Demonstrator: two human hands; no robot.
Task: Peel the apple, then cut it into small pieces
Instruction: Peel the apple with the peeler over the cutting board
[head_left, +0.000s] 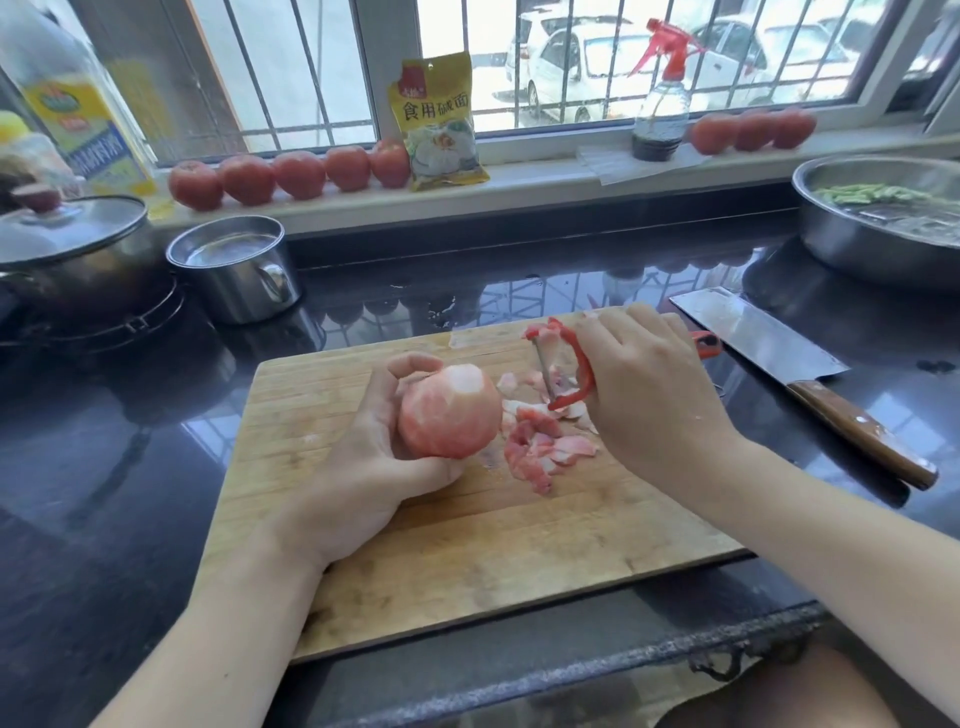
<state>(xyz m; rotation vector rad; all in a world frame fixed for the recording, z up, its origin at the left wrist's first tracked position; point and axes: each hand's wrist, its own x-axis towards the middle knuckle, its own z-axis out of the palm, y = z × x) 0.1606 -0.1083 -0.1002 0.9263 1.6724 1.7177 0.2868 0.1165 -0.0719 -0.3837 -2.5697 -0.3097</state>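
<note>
Fingers of the left hand (363, 457) curl round the apple (449, 410) and hold it just above the wooden cutting board (467, 561). Most of the apple looks peeled, with pale pink streaks on it. The right hand (649, 395) grips a red peeler (563, 364), just beside the apple but not touching it. A bit of peel hangs on the top of the peeler. Under the peeler, a pile of pink peels (540, 441) lies on the board, close to the apple.

A big cleaver (795, 364) with a wooden handle lies on the dark counter (104, 467), right of the board and behind the right hand. Far right stands a wide metal basin (883, 223) with green beans and water in it. On the left, a steel mug (234, 267) of water sits next to a pot with a glass lid (67, 239). Red tomatoes (291, 174) line the window sill, with a yellow food packet (441, 122) and a spray bottle (662, 98) standing among them. A large oil bottle (78, 104) stands at the far left.
</note>
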